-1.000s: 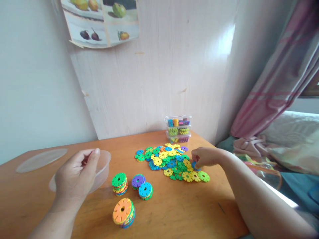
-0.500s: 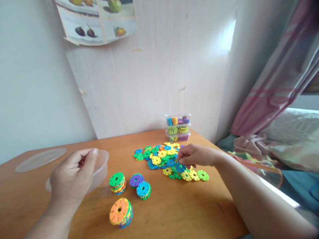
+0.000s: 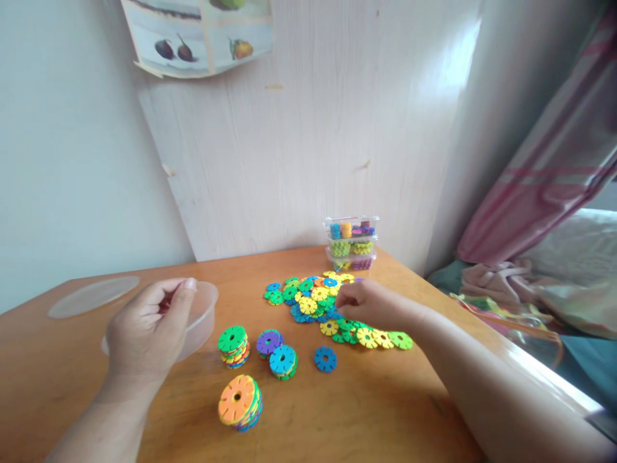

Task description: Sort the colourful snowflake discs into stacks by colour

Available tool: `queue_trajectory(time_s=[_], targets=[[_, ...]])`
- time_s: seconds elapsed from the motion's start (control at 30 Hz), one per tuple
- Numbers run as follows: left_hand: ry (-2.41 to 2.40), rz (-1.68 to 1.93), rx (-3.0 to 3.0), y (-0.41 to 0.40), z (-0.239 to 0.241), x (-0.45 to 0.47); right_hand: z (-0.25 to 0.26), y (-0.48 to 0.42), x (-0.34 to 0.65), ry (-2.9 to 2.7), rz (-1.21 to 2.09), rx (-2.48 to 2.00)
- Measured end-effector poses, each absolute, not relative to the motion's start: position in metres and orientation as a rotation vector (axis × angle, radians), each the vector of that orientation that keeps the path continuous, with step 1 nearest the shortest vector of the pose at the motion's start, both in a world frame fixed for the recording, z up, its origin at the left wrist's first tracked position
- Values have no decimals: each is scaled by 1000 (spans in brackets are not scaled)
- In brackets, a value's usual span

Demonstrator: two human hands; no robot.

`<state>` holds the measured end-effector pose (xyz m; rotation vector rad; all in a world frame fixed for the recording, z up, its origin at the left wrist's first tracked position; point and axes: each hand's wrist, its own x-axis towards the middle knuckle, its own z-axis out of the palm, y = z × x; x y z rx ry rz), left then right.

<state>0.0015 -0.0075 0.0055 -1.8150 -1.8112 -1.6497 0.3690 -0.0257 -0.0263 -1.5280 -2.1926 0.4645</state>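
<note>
My left hand (image 3: 149, 325) is closed, thumb pressed against curled fingers. It is in front of a round clear plastic tub (image 3: 205, 315) and hides part of it; whether it holds anything is hidden. My right hand (image 3: 371, 305) reaches over the right side of a loose pile of colourful notched plastic discs (image 3: 308, 305), fingers curled down at it; what is under the fingertips is hidden. A single blue notched disc (image 3: 326, 359) lies flat in front of the pile. Nearer me are several stacks of discs, topped by green (image 3: 232, 338), purple (image 3: 270, 343), light blue (image 3: 283, 361) and orange (image 3: 237, 399).
A round translucent lid (image 3: 94, 297) lies on the wooden table (image 3: 173, 411) at the left. Three stacked clear boxes (image 3: 351, 243) of small coloured pieces stand at the back by the wall. Fabric and a pink curtain (image 3: 525, 186) are beyond the table's right edge.
The blue disc at my right hand has been let go and now lies alone on the table. My right hand is back at the pile. The whole view has shifted slightly.
</note>
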Motion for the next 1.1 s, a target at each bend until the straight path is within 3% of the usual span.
queue_trajectory(time_s=[0.17, 0.4, 0.8, 1.1], targets=[[-1820, -1611, -1815, -8, 6, 1, -22, -17, 422, -2204, 388, -1834], [-1854, -1580, -1783, -6, 4, -1, -21, -15, 427, -2370, 418, -1831], [-1750, -1619, -1833, -7, 3, 1, -19, -48, 347, -2157, 1060, -1442], [-1712, -1640, -1859, -8, 2, 2, -31, -35, 350, -2197, 643, -1487]])
